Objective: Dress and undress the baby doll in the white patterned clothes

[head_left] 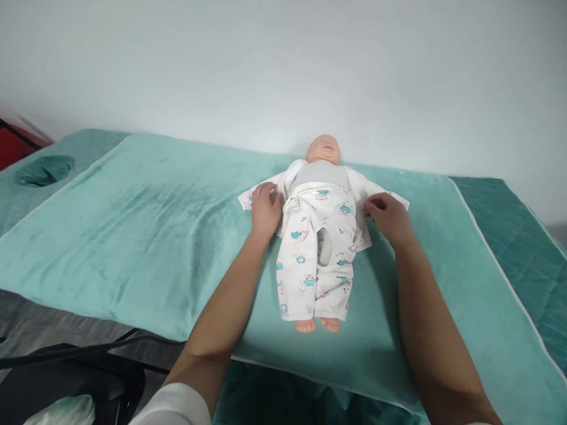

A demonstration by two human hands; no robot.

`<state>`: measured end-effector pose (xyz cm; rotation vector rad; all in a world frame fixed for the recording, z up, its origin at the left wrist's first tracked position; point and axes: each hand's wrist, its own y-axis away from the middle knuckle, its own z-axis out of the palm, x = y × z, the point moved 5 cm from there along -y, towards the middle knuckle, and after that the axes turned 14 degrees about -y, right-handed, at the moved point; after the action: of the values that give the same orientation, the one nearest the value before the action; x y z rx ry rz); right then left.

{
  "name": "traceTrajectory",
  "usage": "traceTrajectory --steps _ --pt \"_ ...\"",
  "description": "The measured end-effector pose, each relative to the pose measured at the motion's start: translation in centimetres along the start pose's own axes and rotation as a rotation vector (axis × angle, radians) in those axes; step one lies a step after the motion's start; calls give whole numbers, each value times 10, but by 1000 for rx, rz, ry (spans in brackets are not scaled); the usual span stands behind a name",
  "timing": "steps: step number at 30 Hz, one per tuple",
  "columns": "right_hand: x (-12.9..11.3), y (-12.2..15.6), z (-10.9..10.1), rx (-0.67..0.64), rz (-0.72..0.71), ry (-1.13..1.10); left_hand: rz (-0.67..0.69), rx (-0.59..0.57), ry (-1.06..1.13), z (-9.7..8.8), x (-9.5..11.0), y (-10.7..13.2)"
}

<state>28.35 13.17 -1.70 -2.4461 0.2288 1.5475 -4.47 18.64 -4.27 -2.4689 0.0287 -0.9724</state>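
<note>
At the far left we see a red object behind the bed, whose surface has a dark green oval recess. Below the front edge, grey floor and a black chair show. Next comes a broad, rumpled stretch of pale green sheet — plenty of sideways room on our left. Our left hand is at the side of the doll, its fingers bent over the sleeve of the white top; whether they grip cloth, we cannot tell. The doll lies on its back, head close to the wall at the rear edge, feet towards the front edge with a strip of sheet between. Printed trousers reach its waist. At its other side, our right hand has thumb and forefinger close together by the top — we cannot tell whether cloth is caught. Farther right, more sheet runs to a pale border, then a darker quilted cover.
</note>
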Motion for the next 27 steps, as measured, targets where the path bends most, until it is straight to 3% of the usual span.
traceTrajectory --steps 2,5,10,13,16,19,23,27 --pt "11 -7 -6 115 -10 86 -92 0 -64 -2 -8 -1" --pt "25 -12 1 19 36 230 -151 -97 -192 -1 -15 1" --pt "22 -6 14 -113 34 220 -75 -149 -319 1 -9 3" --pt "17 -5 12 -82 44 -1 -183 -133 -166 -3 -10 3" --pt "19 -6 3 -1 128 -316 -349 -110 141 -8 -15 2" --pt "18 -5 -10 80 183 -426 -484 -168 464 -9 -25 2" --pt "19 -5 -33 129 216 -166 -544 -121 594 -20 -40 1" --pt "35 -13 -48 83 176 293 -510 39 330 -35 -53 2"
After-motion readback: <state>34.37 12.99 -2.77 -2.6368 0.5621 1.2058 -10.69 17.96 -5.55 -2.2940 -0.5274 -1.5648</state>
